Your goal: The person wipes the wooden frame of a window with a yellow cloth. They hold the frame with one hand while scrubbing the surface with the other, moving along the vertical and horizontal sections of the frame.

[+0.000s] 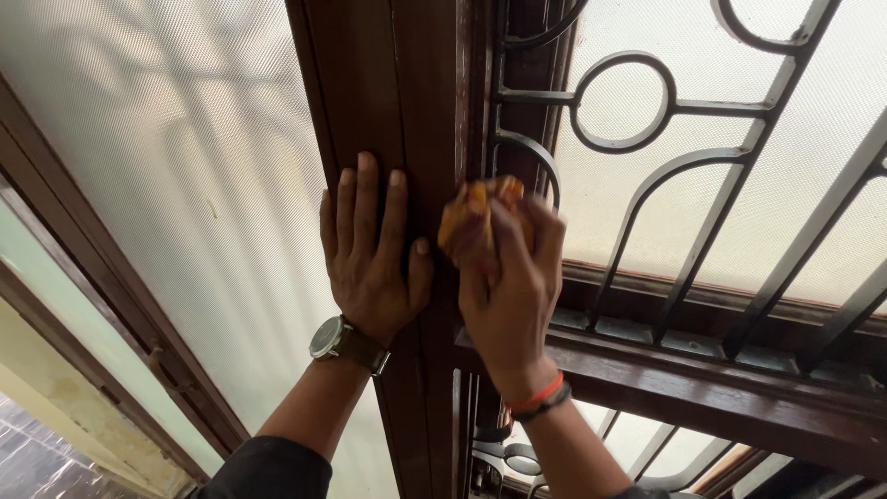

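Observation:
My left hand [371, 251] lies flat, fingers together, pressed against the dark brown wooden window frame post [388, 83]. A watch sits on that wrist. My right hand [510, 286] is closed around a crumpled orange cloth [469, 217] and presses it against the edge of the same post, just beside the dark metal window grille [637, 120]. Red and black bands circle the right wrist.
A mesh-screened window panel [166, 185] fills the left side in a brown frame. To the right, curved grille bars stand before frosted glass, with a wooden crossbar [702, 379] below. A pale wall and tiled floor [37, 462] show at lower left.

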